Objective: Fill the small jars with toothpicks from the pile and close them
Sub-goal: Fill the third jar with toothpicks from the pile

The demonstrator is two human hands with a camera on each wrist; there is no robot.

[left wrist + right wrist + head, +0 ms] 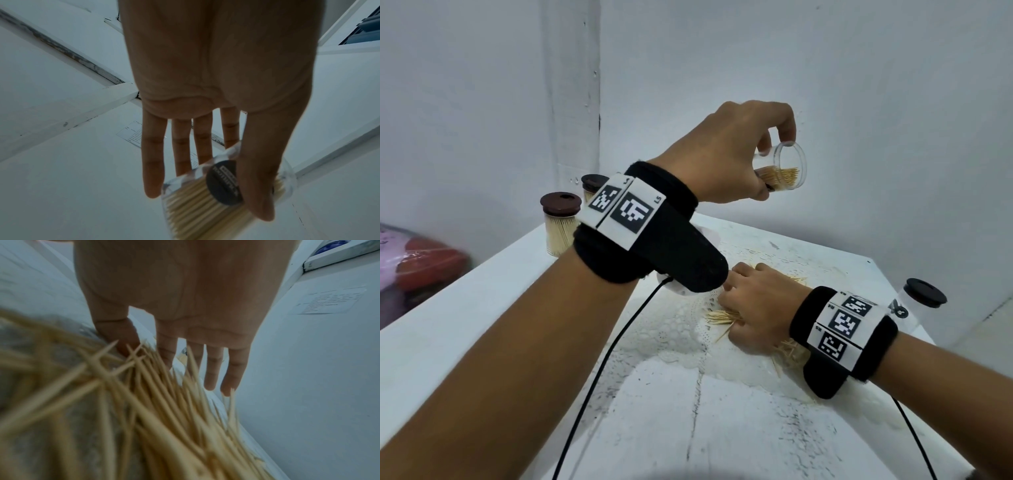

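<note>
My left hand (774,161) is raised above the table and pinches a clear lidless jar (789,168) between thumb and forefinger. The jar is tipped on its side, its mouth towards the right, with toothpicks lying along its lower side. In the left wrist view the thumb (255,178) crosses the jar (197,199) beside a round black label, and the other fingers are straight. My right hand (743,308) rests palm down on the toothpick pile (722,317). Its fingers (211,369) are extended, with thumb and forefinger dipping into the toothpicks (164,402).
Two toothpick-filled jars with brown lids (560,222) (593,185) stand at the table's back left corner. A clear jar with a black lid (923,301) stands at the right edge. A white lace mat (674,329) lies under the pile. A black cable (616,342) crosses the front. A pink and red bag (424,260) lies off the left.
</note>
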